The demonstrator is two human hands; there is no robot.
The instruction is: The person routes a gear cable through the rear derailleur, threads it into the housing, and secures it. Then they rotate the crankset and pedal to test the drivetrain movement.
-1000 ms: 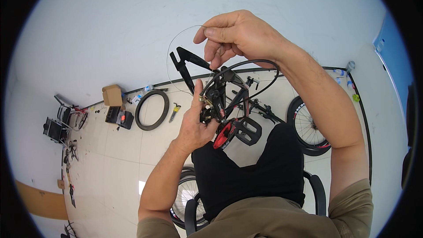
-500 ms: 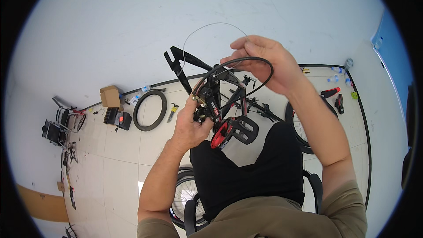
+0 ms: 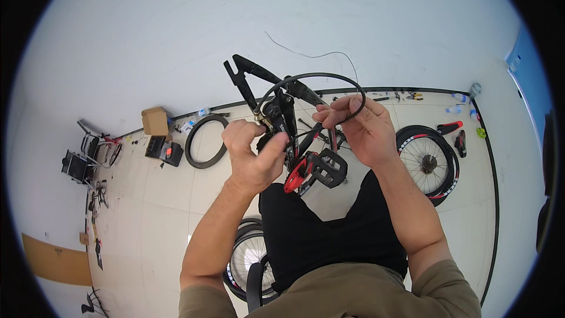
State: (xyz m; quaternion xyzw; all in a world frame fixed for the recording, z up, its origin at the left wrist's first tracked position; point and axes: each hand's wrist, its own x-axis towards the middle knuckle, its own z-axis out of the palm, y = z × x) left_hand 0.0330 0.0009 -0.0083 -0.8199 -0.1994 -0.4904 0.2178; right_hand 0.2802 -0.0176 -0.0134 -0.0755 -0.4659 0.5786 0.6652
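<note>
A black bicycle frame stands tilted in front of my knees, its forked end pointing up and away. My left hand is closed at a black and gold derailleur on the frame, thumb pressed against its side. From there a black cable housing arches over to my right hand, whose thumb and fingertips pinch it near the end. A thin bare inner wire curls up above that hand. Below the hands are a black pedal and a red crank guard.
Wheels lie on the floor to the right and lower left. Left of the frame are a loose tyre, an open cardboard box and a black case. Pliers, bottles and a saddle sit near the wall.
My right hand has come down and pinched the housing. The wire, looped toward the frame before, now springs free upward. My left hand has shifted slightly up at the derailleur.
</note>
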